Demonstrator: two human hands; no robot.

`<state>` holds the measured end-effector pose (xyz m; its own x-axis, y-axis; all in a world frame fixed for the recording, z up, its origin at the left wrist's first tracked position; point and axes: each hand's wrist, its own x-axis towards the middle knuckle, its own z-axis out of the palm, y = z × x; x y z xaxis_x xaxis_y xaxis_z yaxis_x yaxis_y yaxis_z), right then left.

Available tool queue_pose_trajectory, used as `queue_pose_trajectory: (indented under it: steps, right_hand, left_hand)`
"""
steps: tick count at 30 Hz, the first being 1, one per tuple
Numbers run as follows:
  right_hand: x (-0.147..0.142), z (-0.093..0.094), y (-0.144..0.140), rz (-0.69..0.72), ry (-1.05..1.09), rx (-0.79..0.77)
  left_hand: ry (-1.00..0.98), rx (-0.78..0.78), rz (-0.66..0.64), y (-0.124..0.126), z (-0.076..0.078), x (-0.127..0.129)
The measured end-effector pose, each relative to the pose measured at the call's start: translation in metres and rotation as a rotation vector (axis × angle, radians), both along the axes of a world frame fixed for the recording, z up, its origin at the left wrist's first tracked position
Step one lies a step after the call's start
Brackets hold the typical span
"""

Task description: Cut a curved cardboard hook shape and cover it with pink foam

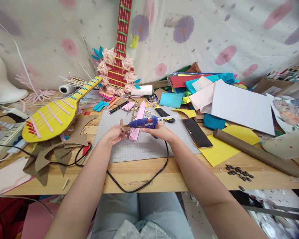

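My right hand (160,131) grips a blue glue gun (144,123) with its nozzle pointing left, a clear glue stick jutting out of its back. My left hand (114,135) pinches a small curved piece of brown cardboard (124,126) right at the nozzle tip. Both hands hover over a grey cutting mat (139,146) on the wooden table (164,172). A pink paper strip (138,124) lies on the mat under the gun. The gun's black cord (149,181) loops off the table's front edge.
A yellow paper guitar (54,116) and brown cardboard scraps (54,156) lie at left; a red guitar with paper flowers (118,71) leans at the back. A phone (196,132), black knife (164,114), wooden stick (256,152), coloured paper sheets (224,99) and dark beads (239,172) sit right.
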<state>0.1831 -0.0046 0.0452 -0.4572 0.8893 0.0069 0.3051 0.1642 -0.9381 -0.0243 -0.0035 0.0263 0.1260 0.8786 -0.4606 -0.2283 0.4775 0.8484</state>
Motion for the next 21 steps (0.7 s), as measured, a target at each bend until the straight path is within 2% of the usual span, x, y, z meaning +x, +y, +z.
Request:
queue_pose_trajectory:
  steps: [2,4,7,10,13,15,21]
  right_hand:
    - [0.006,0.0,0.003,-0.029,0.021,-0.032]
    - [0.014,-0.002,0.009,-0.121,0.088,-0.018]
    - [0.029,-0.011,0.025,-0.445,0.17,0.062]
    - [0.041,-0.027,0.04,-0.701,0.012,0.076]
    - [0.046,-0.041,0.05,-0.735,-0.194,0.082]
    - [0.046,-0.047,0.054,-0.758,-0.26,0.088]
    - [0.058,-0.048,0.065,-0.806,-0.334,0.104]
  left_hand:
    - [-0.038,-0.001,0.011,0.001,0.0,-0.004]
    - [-0.099,-0.004,0.05,0.003,0.002,-0.008]
    - [-0.248,-0.007,0.169,0.004,0.007,-0.016]
    - [-0.388,0.032,0.267,0.006,0.01,-0.022]
    - [-0.41,0.083,0.311,0.006,0.009,-0.023]
    - [-0.373,0.092,0.323,0.006,0.007,-0.02]
    - [-0.314,0.108,0.325,0.005,0.004,-0.014]
